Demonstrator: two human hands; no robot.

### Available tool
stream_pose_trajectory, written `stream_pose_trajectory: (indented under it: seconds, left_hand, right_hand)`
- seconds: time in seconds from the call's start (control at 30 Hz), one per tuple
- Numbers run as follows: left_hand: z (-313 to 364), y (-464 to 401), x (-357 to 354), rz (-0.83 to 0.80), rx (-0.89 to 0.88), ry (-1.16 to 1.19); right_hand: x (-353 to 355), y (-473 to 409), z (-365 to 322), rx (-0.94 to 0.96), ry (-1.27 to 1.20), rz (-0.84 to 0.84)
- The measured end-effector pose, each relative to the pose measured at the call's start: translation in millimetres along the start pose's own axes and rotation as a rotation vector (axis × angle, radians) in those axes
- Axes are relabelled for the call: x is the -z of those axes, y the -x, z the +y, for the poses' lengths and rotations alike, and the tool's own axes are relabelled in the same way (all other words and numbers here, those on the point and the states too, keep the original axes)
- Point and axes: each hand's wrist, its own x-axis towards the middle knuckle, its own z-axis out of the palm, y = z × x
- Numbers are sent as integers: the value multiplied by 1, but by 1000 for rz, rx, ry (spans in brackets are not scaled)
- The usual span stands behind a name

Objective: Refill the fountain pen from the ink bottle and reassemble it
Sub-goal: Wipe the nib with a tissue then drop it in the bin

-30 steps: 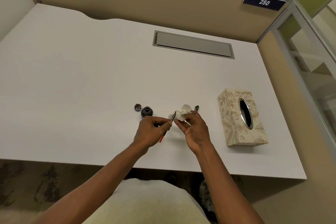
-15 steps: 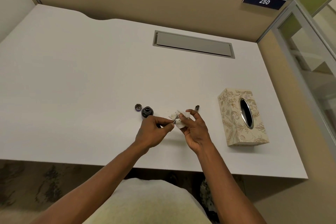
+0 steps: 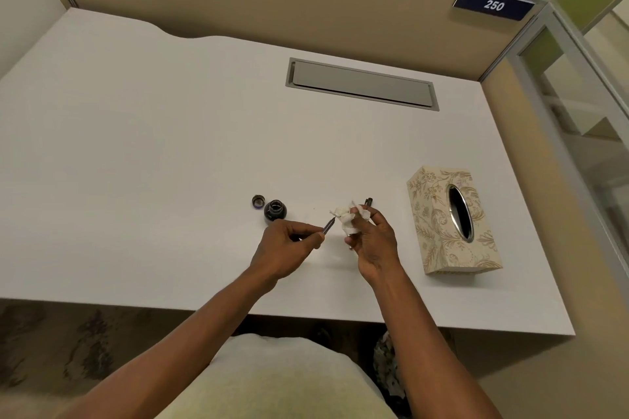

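The left hand (image 3: 287, 247) holds the front section of the fountain pen (image 3: 328, 225) over the white tabletop (image 3: 136, 146); its fingers (image 3: 315, 239) are pinched together on the section's rear part, so that the dark nib end sticks out past the fingertips, up and to the right; the tip stands just beside the tissue (image 3: 350, 218) and contact cannot be made out. The right hand (image 3: 372, 241) holds that crumpled white tissue, its fingers closed around the wad, which bulges out above them; the two hands are near each other but apart. The open ink bottle (image 3: 275, 209) stands on the tabletop just beyond the left hand's knuckles; its cap (image 3: 258, 201) lies just beside it on the left. A small dark pen part (image 3: 368, 201) shows above the right hand's fingertips, resting on the tabletop; the rest of it is hidden. A patterned tissue box (image 3: 439, 224) sits to the right, well apart from the hands.
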Motion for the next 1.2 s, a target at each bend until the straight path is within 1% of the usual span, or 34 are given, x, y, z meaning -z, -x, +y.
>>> stream_pose_trajectory:
  seconds: [0.2,0.4,0.5,0.6,0.77,0.93,1.07,1.2]
  left_hand:
    - [4,0,-3,-25,-13,-5]
    - [6,-3,2,6,-18,-23]
    - [6,-4,4,6,-8,-33]
    - [7,-3,3,-18,-21,-60]
    - [7,-1,0,-37,-33,-59]
    - [5,-2,-1,-47,-24,-14]
    - [4,-3,0,-57,14,32]
    - [-1,-2,0,-60,48,80]
  right_hand:
    - [-3,2,2,-39,-73,-120]
    - [8,6,-5,-139,-213,-383]
    - [11,6,-7,-94,-109,-467]
    - [8,5,-4,-23,-18,-419]
    - [6,1,0,51,59,-317]
    - [2,-1,7,84,50,-259]
    - [-1,-1,8,74,-18,-189]
    - [5,-3,2,93,60,-131]
